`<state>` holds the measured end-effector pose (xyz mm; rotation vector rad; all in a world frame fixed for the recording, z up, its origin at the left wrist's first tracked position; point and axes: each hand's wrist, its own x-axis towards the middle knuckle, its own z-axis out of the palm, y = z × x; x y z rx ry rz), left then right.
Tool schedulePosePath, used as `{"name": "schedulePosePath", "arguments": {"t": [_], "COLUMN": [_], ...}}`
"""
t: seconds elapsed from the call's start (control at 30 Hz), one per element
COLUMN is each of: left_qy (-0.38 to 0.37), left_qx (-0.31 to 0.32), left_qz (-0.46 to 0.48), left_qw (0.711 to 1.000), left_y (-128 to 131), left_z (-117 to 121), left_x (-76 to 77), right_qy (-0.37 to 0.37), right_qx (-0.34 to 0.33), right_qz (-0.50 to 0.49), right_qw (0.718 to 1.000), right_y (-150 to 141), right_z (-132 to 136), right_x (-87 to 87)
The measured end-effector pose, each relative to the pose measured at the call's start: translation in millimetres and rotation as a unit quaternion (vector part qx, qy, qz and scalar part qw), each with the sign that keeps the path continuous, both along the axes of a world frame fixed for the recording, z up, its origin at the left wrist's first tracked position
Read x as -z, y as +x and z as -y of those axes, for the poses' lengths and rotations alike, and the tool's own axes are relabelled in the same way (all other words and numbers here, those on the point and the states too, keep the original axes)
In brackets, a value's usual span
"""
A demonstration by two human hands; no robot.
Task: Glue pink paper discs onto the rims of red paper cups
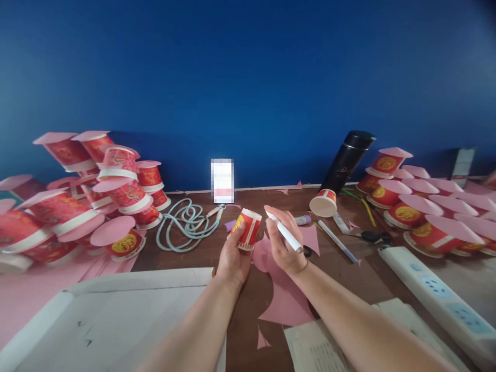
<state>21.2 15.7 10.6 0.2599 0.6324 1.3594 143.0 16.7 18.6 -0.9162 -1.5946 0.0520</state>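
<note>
My left hand [233, 257] is closed around a red paper cup [251, 228] with a gold emblem and a white stripe down its side. Dark marks run along the rim at the cup's lower end. In my right hand [284, 245] is a white marker pen [289, 235], gripped between thumb and fingers just right of the cup. The pen's tip end is near my fingertips, apart from the cup. Below both hands lies cut pink paper [284, 294]. Another red paper cup [323, 204] rests on its side at the right.
Stacked red cups with pink paper tops stand at the left [120, 163] and right [422, 209]. A black flask [346, 161] leans by the blue wall. A coiled cable [188, 227], a white power strip [437, 289], another pen [338, 241] and a white box lid [147, 315] lie around.
</note>
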Motion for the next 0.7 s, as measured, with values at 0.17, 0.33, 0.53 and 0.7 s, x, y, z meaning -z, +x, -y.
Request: {"name": "schedulePosePath", "arguments": {"t": [0.17,0.33,0.53,0.7], "left_qy": [0.023,0.013,0.011,-0.014], "left_qx": [0.014,-0.003,0.015,0.006], "left_qz": [0.010,0.019,0.005,-0.001], "left_qw": [1.000,1.000,1.000,1.000], "left_y": [-0.9,-1.1,-1.6,-1.8], "left_z": [0.0,-0.8,-0.5,-4.1], "left_x": [0.0,-0.6,0.4,4.8], "right_qy": [-0.024,-0.032,-0.015,-0.020], "right_qx": [-0.012,-0.025,0.000,-0.018], "right_qz": [0.007,0.020,0.034,0.016], "right_qw": [1.000,0.999,0.999,1.000], "right_y": [-3.0,-5.4,-7.9,-8.7], "right_z": [4.1,6.3,10.4,9.9], "right_x": [0.9,3.1,2.6,1.7]}}
